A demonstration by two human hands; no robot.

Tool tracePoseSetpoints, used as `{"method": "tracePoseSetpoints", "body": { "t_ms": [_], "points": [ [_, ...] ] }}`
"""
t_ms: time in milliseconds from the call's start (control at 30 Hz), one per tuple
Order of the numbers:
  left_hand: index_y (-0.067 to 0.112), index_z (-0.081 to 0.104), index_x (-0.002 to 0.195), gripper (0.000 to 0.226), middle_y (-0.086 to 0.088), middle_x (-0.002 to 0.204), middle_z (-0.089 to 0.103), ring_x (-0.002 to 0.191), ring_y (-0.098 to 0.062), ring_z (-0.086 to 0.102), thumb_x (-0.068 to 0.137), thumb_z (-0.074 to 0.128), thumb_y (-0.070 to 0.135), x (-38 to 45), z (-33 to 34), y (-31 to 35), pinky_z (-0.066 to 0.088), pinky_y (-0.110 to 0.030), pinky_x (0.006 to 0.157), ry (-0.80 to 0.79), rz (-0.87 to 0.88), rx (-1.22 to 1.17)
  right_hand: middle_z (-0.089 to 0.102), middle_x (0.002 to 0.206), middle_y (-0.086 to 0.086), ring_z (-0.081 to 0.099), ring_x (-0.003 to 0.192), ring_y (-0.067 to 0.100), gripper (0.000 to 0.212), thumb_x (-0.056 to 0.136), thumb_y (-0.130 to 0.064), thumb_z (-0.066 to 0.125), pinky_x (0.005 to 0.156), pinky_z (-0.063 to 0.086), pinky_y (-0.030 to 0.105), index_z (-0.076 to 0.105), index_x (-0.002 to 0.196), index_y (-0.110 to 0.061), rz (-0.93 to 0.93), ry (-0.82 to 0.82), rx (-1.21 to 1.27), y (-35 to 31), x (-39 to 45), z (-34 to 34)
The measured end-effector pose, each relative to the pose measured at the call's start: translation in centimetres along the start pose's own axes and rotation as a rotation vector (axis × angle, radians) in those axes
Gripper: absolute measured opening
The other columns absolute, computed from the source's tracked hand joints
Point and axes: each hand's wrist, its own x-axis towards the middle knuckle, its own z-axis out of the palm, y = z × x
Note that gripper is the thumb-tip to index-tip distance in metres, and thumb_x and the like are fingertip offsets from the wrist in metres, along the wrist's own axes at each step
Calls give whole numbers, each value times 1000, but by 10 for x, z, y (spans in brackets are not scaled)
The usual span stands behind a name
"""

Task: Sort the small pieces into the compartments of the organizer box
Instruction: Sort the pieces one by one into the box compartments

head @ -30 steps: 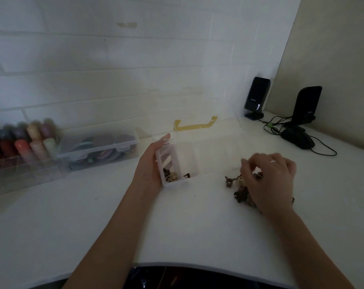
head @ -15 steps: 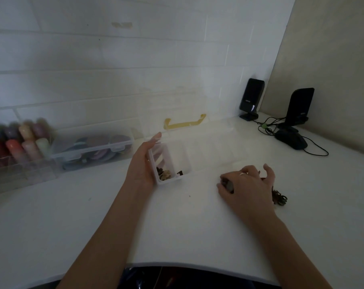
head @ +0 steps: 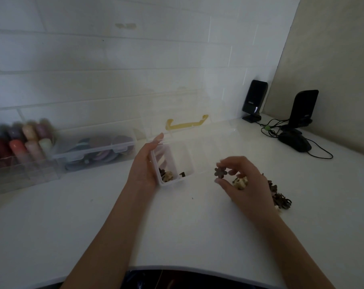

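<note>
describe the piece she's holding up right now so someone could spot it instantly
On the white table, just right of the clear organizer box, the right hand hovers above a pile of small pieces. Pinched at its fingertips is a dark brown flower-shaped piece, the only one lifted clear and showing its full petal outline.

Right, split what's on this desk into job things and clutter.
Job: organizer box, flower-shaped piece, loose pile of pieces, left hand, right hand.
Clutter: two black speakers, mouse, lidded clear box, coloured bottles.
</note>
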Motion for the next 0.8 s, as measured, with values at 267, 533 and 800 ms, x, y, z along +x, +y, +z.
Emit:
{"method": "tracePoseSetpoints", "body": {
  "t_ms": [267, 533, 800],
  "points": [
    [16, 69, 97, 21, 0, 91, 66, 85, -14, 61, 90, 49, 16, -1, 1, -2, 43, -28, 76, -56, -45, 23, 67, 104, -26, 62, 99, 1, 39, 74, -9, 75, 83, 45, 19, 47, 98, -22, 107, -1, 179, -1, 1, -2],
    [18, 68, 101, 24, 0, 98, 64, 85, -12, 61, 91, 47, 15, 0, 3, -5, 47, -27, 81, -105, -68, 36, 67, 101, -20, 60, 98, 2, 21, 75, -21, 75, 83, 44, 15, 61, 90, -29, -33, 57, 45, -5, 0, 7],
    [21, 67, 121, 50, -7, 104, 65, 91, -21, 61, 72, 63, 23, 5, -2, -5, 46, -32, 72, -155, -119, 25, 68, 84, -13, 55, 85, 13, 5, 79, -28, 63, 76, 36, 33, 65, 83, -26, -440, -53, -239, -48, 26, 50]
  ]
}}
